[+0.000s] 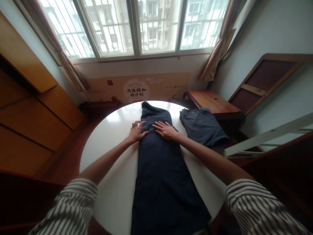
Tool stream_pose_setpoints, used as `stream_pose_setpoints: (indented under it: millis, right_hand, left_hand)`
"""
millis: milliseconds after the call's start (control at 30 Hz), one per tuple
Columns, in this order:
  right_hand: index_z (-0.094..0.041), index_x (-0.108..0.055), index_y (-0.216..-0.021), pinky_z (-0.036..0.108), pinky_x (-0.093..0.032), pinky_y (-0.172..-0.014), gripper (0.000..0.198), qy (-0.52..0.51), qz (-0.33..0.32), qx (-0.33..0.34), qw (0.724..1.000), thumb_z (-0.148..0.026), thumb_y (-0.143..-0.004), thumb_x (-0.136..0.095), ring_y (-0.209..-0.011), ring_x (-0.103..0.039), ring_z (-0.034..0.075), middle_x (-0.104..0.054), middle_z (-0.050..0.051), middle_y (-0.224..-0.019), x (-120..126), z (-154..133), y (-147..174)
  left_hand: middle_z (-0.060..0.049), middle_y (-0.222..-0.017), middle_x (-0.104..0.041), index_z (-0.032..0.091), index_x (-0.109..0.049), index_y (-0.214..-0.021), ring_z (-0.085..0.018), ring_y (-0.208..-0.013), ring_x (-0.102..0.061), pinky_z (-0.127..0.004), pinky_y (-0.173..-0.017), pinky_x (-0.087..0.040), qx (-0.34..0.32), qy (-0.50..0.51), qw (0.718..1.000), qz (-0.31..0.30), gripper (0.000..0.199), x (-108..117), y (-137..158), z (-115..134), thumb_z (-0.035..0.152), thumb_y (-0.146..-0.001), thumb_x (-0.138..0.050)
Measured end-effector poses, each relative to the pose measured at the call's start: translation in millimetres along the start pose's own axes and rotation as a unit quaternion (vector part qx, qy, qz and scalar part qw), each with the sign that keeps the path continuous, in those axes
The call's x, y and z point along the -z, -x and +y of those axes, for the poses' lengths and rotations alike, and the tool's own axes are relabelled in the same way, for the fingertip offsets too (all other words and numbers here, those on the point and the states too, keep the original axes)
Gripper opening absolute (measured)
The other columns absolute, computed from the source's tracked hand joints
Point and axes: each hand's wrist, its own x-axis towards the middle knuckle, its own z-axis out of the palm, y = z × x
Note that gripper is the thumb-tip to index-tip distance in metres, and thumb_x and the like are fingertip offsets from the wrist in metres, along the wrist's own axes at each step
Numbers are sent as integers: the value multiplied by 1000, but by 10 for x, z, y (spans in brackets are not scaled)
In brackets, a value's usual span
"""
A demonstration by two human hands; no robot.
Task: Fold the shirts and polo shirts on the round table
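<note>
A long dark navy garment (pixel 161 169) lies stretched lengthwise down the middle of a round white table (pixel 114 186), from the far edge to the near edge. My left hand (pixel 137 131) rests flat with fingers spread on the garment's left edge, partly on the tabletop. My right hand (pixel 166 130) lies flat on the cloth just beside it, fingers apart. Neither hand grips the fabric. A second dark grey garment (pixel 202 125), folded into a rectangle, sits at the table's far right edge, apart from both hands.
A low wooden bench (pixel 211 101) stands behind the table on the right, with a wooden frame (pixel 266 81) leaning on the wall. Wooden cabinets (pixel 31 107) fill the left side. A printed cardboard panel (pixel 137 88) lines the wall under the window.
</note>
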Motion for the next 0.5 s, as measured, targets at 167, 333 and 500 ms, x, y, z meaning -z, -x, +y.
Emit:
stream_pose_setpoints:
  millis: [167, 333, 500]
  right_hand:
    - [-13, -36, -151, 56, -22, -116, 53, 11, 30, -149, 988, -33, -102, -31, -147, -24, 31, -29, 15, -159, 137, -40, 70]
    - [-2, -51, -133, 43, -34, -111, 52, -70, 132, -268, 952, -31, -90, -57, -131, -46, 36, -51, 27, -136, 396, -142, 484]
    - [-11, -63, -96, 33, -56, -70, 36, -397, 39, -396, 827, -35, -75, -79, -79, -67, 24, -68, 11, -85, 538, -108, 829]
  left_hand:
    - [-17, -136, -47, 22, -47, -139, -35, -126, -47, -48, -98, -46, 38, -6, 999, -15, 58, 91, 229, 72, 42, -87, -65]
    - [-12, -107, -67, 19, -48, -135, -21, -85, -69, -32, -77, -55, 133, 205, 966, -81, 53, 363, 385, 66, 36, -88, -66]
    - [3, -63, -63, 19, -42, -138, -14, -59, -64, -22, -58, -50, 191, 423, 866, -188, 78, 443, 494, 105, 52, -77, -76]
